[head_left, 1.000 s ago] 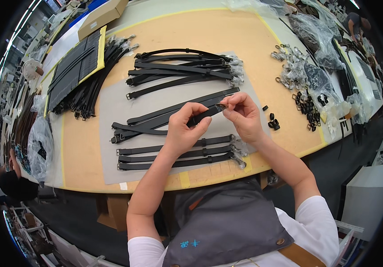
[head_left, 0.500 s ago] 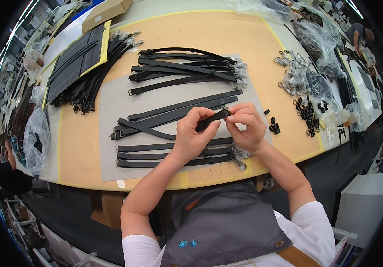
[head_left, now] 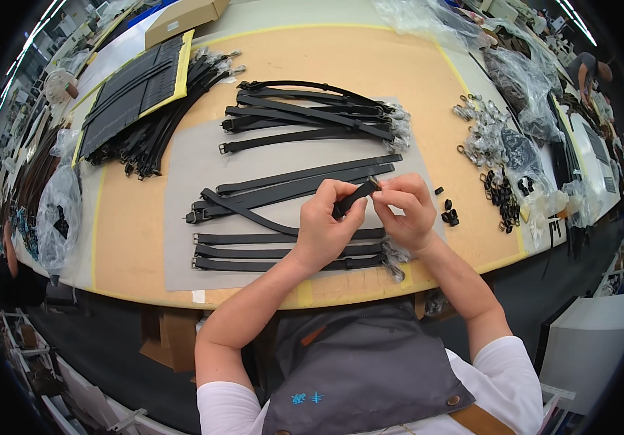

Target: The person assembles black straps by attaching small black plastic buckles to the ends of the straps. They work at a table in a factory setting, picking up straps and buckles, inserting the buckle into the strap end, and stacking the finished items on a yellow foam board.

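Above the grey mat, my left hand [head_left: 324, 226] is closed round a black strap [head_left: 356, 197] near one end. The rest of that strap trails left, slanting across other straps on the mat. My right hand [head_left: 408, 212] pinches the tip, where a small metal piece [head_left: 374, 180] shows; my fingertips partly hide it. Long flat straps [head_left: 290, 183] lie just beyond my left hand. Under and in front of my wrists are several straps [head_left: 243, 254] with buckles at their left ends, some with clear plastic-wrapped hardware [head_left: 397, 257] at the right.
A pile of buckled straps [head_left: 305, 109] lies at the mat's far side. More straps [head_left: 149, 145] sit left under a black panel [head_left: 134, 87]. Small black loops [head_left: 450, 216], wrapped metal clasps [head_left: 484, 130] and black hardware [head_left: 500, 199] lie to the right. A cardboard box [head_left: 185, 20] stands at the back left.
Both hands keep hold of the strap's end, and its tip is tilted up a little more. The whole view has shifted slightly.
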The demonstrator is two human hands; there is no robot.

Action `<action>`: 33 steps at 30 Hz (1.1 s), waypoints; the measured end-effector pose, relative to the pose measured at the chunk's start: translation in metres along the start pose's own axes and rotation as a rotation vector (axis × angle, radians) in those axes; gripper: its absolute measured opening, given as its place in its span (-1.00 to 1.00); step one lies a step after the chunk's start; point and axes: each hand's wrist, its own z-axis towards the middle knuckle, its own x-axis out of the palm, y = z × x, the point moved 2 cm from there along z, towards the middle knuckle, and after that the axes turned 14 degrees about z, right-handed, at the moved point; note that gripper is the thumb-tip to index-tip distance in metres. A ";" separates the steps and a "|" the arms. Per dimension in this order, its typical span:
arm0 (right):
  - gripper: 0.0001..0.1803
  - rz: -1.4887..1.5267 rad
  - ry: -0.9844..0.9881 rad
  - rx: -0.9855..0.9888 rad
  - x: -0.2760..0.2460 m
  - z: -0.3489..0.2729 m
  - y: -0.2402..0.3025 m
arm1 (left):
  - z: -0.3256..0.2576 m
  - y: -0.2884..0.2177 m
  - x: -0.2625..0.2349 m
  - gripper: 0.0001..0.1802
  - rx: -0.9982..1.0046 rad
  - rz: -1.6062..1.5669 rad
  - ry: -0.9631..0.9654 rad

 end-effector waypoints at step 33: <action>-0.74 1.421 0.094 1.152 -0.011 -0.014 -0.026 | 0.015 -0.003 -0.028 -0.72 0.036 0.049 0.290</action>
